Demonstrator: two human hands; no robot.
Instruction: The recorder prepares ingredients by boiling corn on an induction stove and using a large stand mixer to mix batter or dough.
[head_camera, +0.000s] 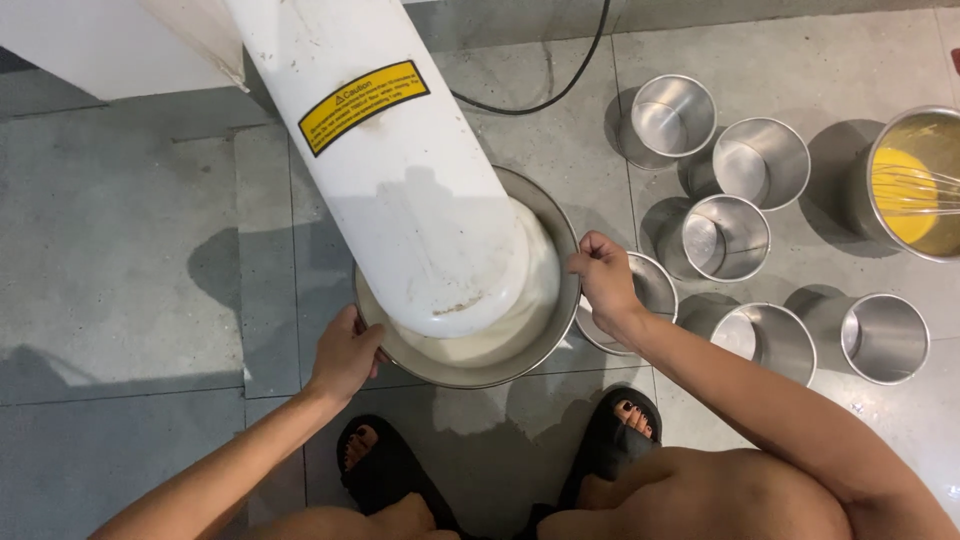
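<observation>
Mixing bowl of white batter sitting under mixer head; you are gripping rim, left hand and right hand, steadying it on floor.

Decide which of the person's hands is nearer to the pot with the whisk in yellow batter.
Right. The right hand grips the mixing bowl's right rim, on the side facing the pot. The left hand holds the opposite rim, farther away.
</observation>
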